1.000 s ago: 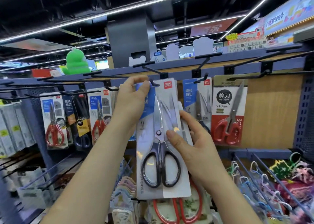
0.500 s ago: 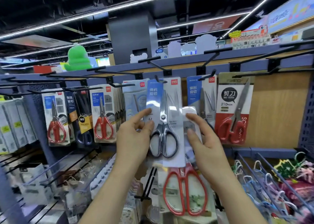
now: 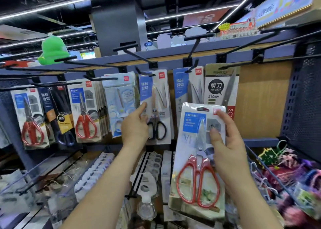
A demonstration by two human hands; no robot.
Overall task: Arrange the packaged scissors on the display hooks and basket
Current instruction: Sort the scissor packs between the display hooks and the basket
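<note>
Shop shelving fills the view, a wooden back panel [image 3: 257, 98] under a blue rail set with black pegs, and strip lights run across the dark ceiling above. At the middle of the rail hangs the black-handled pack [image 3: 161, 89], its card threaded on a hook [image 3: 144, 72]; I place everything else from it.

My left arm comes up from below and to the left of that pack, wrist straight, back of the hand towards me. My left hand [image 3: 134, 129] sits at the pack's left edge, with the forefinger [image 3: 143, 107] stretched up and its tip on the blue label. The other fingers are folded in at the edge of the card, and I cannot tell whether they nip it.

My right arm rises to the right of the pack and lower. My right hand [image 3: 229, 150] grips the red-handled pack [image 3: 194, 142] by its right side: thumb [image 3: 215, 136] flat across the front, fingers wrapped behind, one fingertip over the top corner. That pack is upright, handles down, in front of the shelf and on no peg.

Left of the hung pack, more carded scissors [image 3: 85, 114] hang in a row. Down to its right a wire basket [image 3: 260, 168] holds bright clutter.
</note>
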